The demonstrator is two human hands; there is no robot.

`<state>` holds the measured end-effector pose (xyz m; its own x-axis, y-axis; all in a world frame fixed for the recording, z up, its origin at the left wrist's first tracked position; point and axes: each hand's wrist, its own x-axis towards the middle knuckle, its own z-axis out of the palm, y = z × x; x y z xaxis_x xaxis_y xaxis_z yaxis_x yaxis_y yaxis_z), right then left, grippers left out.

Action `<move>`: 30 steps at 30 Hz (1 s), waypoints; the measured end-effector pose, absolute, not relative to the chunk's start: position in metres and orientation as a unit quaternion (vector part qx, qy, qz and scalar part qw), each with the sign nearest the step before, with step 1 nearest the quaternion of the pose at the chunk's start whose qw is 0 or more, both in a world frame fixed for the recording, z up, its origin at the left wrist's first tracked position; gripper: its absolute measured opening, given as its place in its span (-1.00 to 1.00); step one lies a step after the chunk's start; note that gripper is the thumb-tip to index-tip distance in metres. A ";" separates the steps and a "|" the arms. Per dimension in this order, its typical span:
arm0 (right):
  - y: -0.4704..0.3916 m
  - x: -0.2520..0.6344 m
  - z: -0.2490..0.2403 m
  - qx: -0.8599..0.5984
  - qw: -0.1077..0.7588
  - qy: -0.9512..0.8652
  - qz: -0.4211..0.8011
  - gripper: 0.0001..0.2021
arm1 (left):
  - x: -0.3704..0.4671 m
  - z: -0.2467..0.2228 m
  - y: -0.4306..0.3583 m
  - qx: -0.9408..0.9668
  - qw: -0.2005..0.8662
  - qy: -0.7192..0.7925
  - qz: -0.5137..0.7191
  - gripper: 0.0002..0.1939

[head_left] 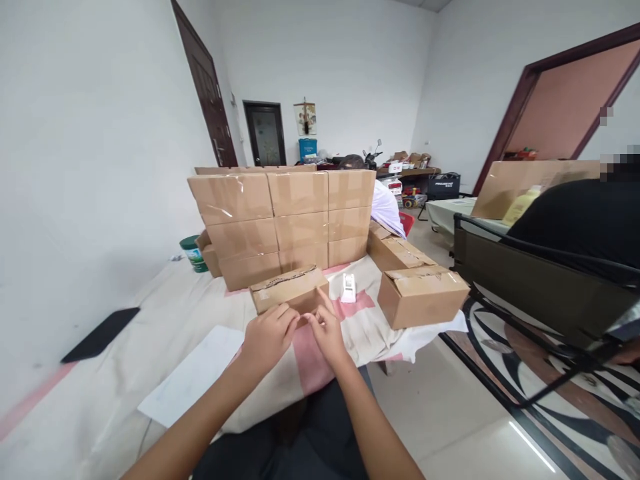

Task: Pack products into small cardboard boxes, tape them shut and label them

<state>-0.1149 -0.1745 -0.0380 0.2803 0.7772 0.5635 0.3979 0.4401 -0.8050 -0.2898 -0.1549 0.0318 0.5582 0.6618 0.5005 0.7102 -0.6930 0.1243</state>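
Just in front of a small cardboard box (290, 288), my left hand (270, 333) and my right hand (325, 330) meet, thumbs and fingertips close together. The fingers of my left hand are curled into a pinch. My right hand pinches too, with one finger raised toward the box's right end. Whatever lies between the fingertips is too small to make out. A white tape dispenser (349, 288) stands right of the box on the cloth-covered table (200, 300).
Stacked cardboard boxes (300, 230) rise behind the small box. Another carton (424, 297) sits at the right table edge. White paper (195, 373) and a dark flat object (100, 333) lie left, near a green tub (193, 253). People sit behind the stack and at right.
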 end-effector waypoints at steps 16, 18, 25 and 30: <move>-0.074 -0.121 0.057 -0.590 0.203 -0.781 0.027 -0.58 | -0.359 0.099 -0.062 -0.851 -0.152 -0.457 -0.212 -0.60; -0.071 -0.123 0.052 -0.600 0.192 -0.776 0.033 -0.55 | -0.354 0.095 -0.049 -0.857 -0.156 -0.459 -0.172 -0.64; -0.071 -0.122 0.046 -0.609 0.176 -0.772 0.037 -0.51 | -0.341 0.085 -0.008 -0.850 -0.163 -0.485 -0.128 -0.53; -0.072 -0.121 0.045 -0.609 0.182 -0.772 0.032 -0.53 | -0.343 0.082 0.003 -0.830 -0.170 -0.513 -0.139 -0.42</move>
<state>-0.1215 -0.0721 0.0451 -0.1927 0.9511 0.2416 0.9277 0.2568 -0.2711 -0.3430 0.0028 0.0820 0.4355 0.8984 0.0569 0.8036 -0.4164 0.4252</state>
